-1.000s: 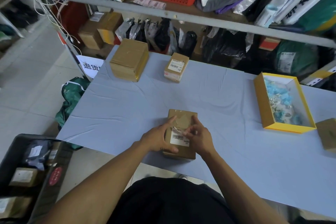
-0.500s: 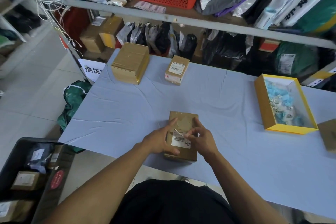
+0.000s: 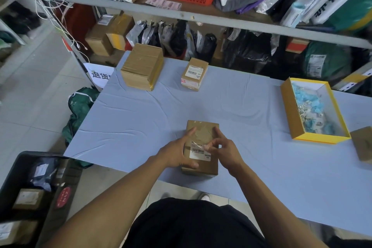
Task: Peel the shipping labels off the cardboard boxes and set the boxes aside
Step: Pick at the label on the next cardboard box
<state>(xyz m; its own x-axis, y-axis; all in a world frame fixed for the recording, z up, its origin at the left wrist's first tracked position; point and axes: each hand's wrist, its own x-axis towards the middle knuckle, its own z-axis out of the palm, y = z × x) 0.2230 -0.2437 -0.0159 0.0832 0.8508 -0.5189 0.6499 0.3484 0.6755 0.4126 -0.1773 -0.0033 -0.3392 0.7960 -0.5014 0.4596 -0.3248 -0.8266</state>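
Fingers [image 3: 209, 147] of our right hand [image 3: 225, 152] pinch the label [image 3: 199, 153] at its torn upper edge; our left hand [image 3: 177, 154] grips the box [image 3: 202, 133] — near edge of the table [image 3: 141, 119], blue-grey cloth, creased. Two more boxes [image 3: 143, 66] far left. Yellow tray [image 3: 291, 110] right — shelves [image 3: 201, 17] behind, crammed with parcels.
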